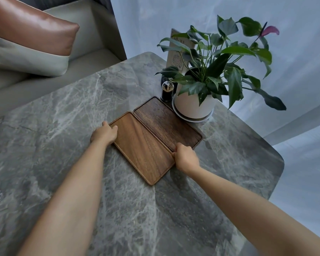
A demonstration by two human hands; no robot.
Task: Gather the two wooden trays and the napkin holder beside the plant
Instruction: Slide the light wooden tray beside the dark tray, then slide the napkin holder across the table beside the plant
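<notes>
Two wooden trays lie side by side on the grey marble table [63,126]. The lighter tray [142,150] is nearer to me, and the darker tray [166,122] lies beyond it, against the saucer of the potted plant [194,104]. My left hand [103,133] grips the lighter tray's left end, thumb on the rim. At the tray's right end, my right hand [186,157] closes over the rim where the two trays meet. A beige upright card or holder [179,52] stands behind the plant, partly hidden by leaves; I cannot tell whether it is the napkin holder.
A dark toothpick jar [167,91] stands just left of the white pot. A sofa with a brown cushion [31,28] sits beyond the table's far left edge. Pale curtains hang at the right. The table's rounded right corner [279,163] is close to the trays.
</notes>
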